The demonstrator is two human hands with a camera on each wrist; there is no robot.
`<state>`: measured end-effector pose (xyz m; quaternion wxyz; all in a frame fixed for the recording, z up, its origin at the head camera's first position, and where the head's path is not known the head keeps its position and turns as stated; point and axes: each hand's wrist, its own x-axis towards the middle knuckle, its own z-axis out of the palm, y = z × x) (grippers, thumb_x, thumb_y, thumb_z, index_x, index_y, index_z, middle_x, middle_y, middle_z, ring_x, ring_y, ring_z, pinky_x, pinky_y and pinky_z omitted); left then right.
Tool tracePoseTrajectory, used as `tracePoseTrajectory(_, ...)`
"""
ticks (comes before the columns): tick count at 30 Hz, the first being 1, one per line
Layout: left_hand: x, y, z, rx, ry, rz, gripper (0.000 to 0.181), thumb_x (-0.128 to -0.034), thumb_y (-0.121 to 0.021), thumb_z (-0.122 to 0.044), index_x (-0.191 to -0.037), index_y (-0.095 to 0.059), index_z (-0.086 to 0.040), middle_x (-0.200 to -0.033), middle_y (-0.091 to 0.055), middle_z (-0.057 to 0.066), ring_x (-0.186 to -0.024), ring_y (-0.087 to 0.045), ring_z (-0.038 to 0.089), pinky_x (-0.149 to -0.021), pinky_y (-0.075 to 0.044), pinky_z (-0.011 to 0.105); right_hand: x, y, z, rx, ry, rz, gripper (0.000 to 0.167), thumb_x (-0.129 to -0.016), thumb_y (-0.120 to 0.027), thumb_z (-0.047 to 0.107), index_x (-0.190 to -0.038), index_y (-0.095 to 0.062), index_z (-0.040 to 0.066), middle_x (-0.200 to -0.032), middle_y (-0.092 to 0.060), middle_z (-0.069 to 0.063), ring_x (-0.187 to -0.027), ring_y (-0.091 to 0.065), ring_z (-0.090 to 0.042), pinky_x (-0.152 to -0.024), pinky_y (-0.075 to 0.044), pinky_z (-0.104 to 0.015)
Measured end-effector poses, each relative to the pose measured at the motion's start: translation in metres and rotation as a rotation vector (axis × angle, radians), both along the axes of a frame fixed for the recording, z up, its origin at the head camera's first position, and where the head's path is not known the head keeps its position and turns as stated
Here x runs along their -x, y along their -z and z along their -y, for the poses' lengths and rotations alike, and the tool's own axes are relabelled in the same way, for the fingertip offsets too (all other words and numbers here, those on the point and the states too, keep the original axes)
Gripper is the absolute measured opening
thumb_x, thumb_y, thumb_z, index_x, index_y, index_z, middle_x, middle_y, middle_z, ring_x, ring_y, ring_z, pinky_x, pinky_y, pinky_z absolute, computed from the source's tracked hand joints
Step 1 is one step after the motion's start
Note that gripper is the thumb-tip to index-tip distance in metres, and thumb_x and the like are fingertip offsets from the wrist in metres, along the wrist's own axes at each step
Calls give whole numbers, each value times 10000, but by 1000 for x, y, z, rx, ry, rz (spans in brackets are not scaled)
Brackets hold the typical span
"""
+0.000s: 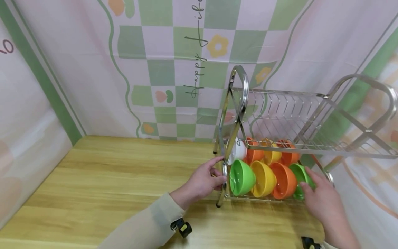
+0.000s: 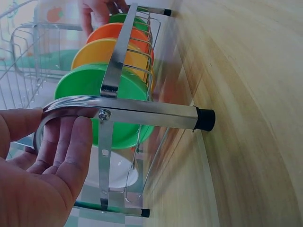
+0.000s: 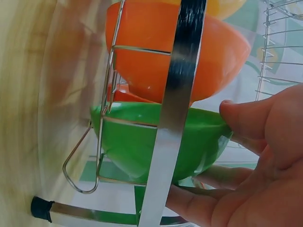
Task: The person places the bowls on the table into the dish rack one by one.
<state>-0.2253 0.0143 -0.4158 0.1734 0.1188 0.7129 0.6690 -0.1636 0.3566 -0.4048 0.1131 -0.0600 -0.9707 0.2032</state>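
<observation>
A two-tier metal dish rack (image 1: pixel 244 93) stands on the table, its lower tier holding tilted bowls. My left hand (image 1: pixel 202 181) grips the curved end frame on the rack's left side, thumb and fingers around the metal in the left wrist view. At the right end of the front row, my right hand (image 1: pixel 326 200) holds a green bowl (image 3: pixel 132 146) between thumb and fingers. Left of that bowl, an orange bowl (image 1: pixel 286 181), a yellow bowl (image 1: pixel 265 180) and another green bowl (image 1: pixel 247 178) lean in line.
Behind the front row are a white bowl (image 1: pixel 238 151), two orange bowls and a yellow bowl (image 1: pixel 271 157), partly hidden by the rack's bars. The wooden table (image 1: pixel 124 176) extends to the left. A patterned cloth (image 1: pixel 186 72) hangs behind the table.
</observation>
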Motion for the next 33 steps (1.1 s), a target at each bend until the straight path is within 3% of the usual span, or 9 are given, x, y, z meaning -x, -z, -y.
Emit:
tracePoseTrajectory(10,-1,1,-1,23,1,-25,744,-897,-700,1,-1515,-418,-304,-892,-643,81,-737,-652,237,-699,-608,361,0,-1,-3,41,0,62,610,-1086,-330,242,-1562,-52,-21,-1495,-177,-412,-1264,-215,-672,-962,-191,-805)
tracePoseTrajectory(15,-1,0,-2,41,10,-40,745,-907,-696,-10,-1532,-395,-281,-884,-639,78,-730,-650,234,-718,-608,393,-3,-6,-1,41,19,59,636,-1084,-325,255,-1553,-15,-42,-1528,-97,-395,-1306,-143,-661,-984,-138,-807)
tracePoseTrajectory(21,-3,-1,-2,66,24,-64,733,-912,-693,-14,-1530,-389,-265,-880,-635,67,-717,-650,233,-672,-601,352,-12,-19,7,11,69,36,641,-1080,-338,278,-1561,-52,-34,-1484,-150,-440,-1255,-202,-685,-949,-188,-815)
tracePoseTrajectory(27,-3,3,0,75,28,-83,730,-913,-690,-19,-1535,-383,-247,-880,-639,59,-723,-651,230,-700,-605,398,-17,-27,23,12,73,13,668,-1075,-390,299,-1572,-69,-11,-1499,-164,-417,-1272,-206,-669,-959,-190,-811)
tracePoseTrajectory(30,-4,4,7,132,35,-139,707,-948,-685,-137,-1553,-347,-274,-961,-649,31,-827,-655,227,-745,-596,403,-19,-26,38,8,53,-20,707,-1058,-452,311,-1572,-91,-14,-1516,-154,-402,-1313,-184,-643,-998,-169,-796)
tracePoseTrajectory(33,-9,2,24,378,13,-333,668,-993,-611,-356,-1576,-300,-254,-1230,-624,88,-1077,-616,288,-898,-550,465,-19,-25,56,-30,35,-41,777,-1037,-491,407,-1578,-107,3,-1530,-137,-391,-1348,-157,-618,-1006,-153,-798)
